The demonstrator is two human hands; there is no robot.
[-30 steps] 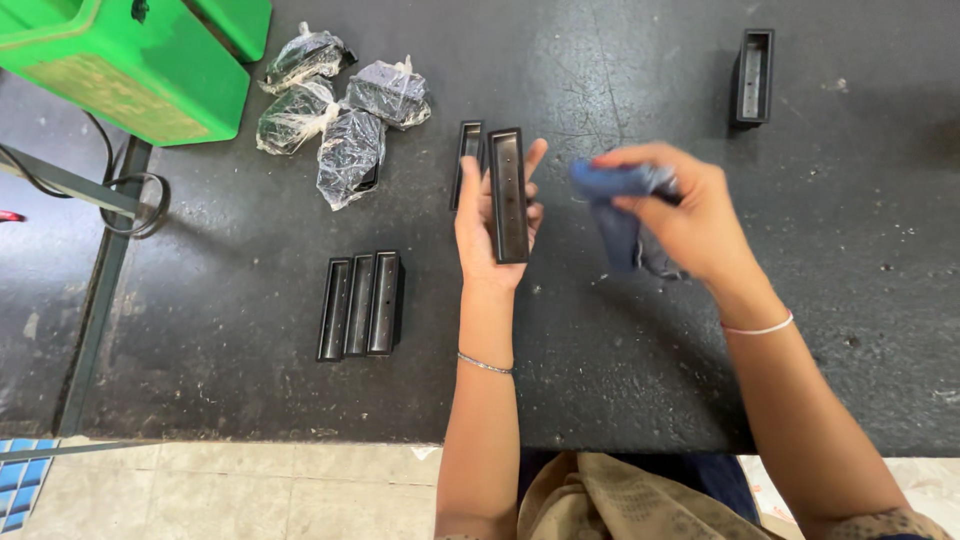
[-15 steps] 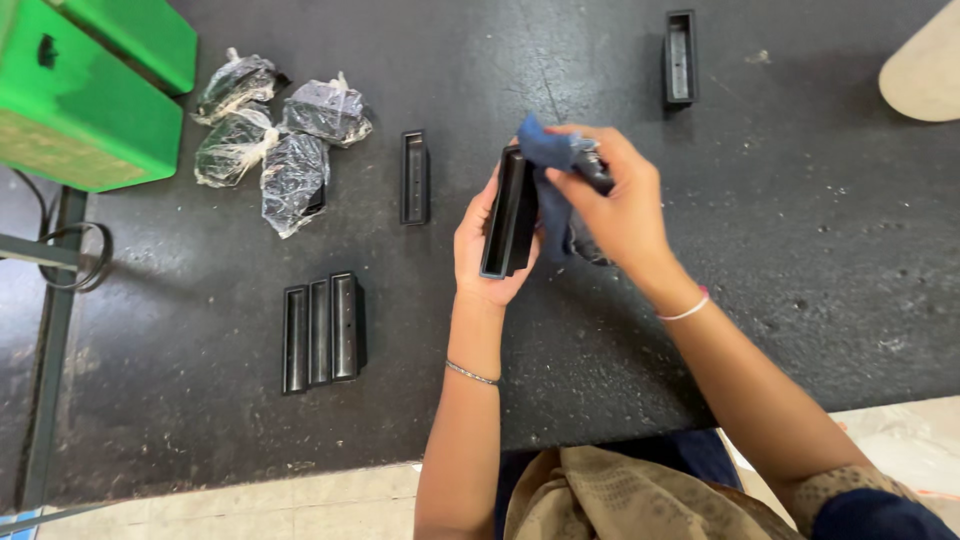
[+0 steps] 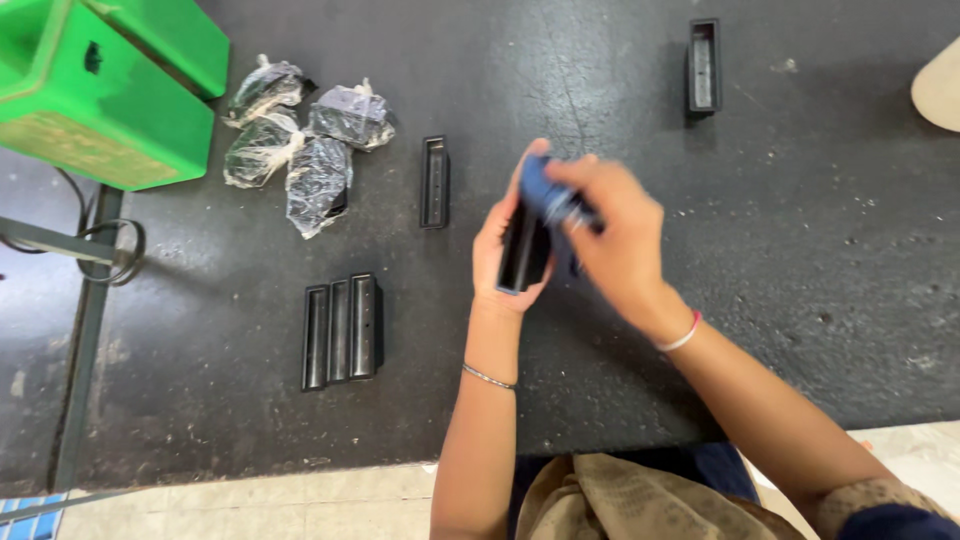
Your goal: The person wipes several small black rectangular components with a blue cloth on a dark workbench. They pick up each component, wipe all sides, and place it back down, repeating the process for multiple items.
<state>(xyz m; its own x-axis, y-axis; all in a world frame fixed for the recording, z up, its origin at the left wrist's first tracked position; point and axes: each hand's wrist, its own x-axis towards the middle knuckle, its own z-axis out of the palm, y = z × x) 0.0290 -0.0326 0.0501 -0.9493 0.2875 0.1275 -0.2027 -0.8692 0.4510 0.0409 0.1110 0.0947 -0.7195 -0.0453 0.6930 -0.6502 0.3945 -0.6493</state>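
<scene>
A dark, scuffed bench (image 3: 800, 250) is carrying three black oblong parts lying side by side (image 3: 341, 331), a single black part (image 3: 434, 182) near four knotted clear bags of dark pieces (image 3: 300, 140), another black part (image 3: 703, 65) lying far off, and green crates (image 3: 110, 100) sitting at its corner.

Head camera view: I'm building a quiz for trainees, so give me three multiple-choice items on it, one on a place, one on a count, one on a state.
1. Where is the green plastic crate?
A. top left
B. bottom right
C. table centre

2. How many black rectangular plastic parts lie side by side in the row at lower left?
A. one
B. three
C. six

3. What does the left hand do?
A. lies flat on the table
B. holds a black rectangular part
C. grips a plastic-wrapped bundle

Key: 1 A, it fills the top left corner. 2 B, three lie edge to edge. 3 B, its fingers wrap the part while the right hand presses a blue cloth on it.
</scene>
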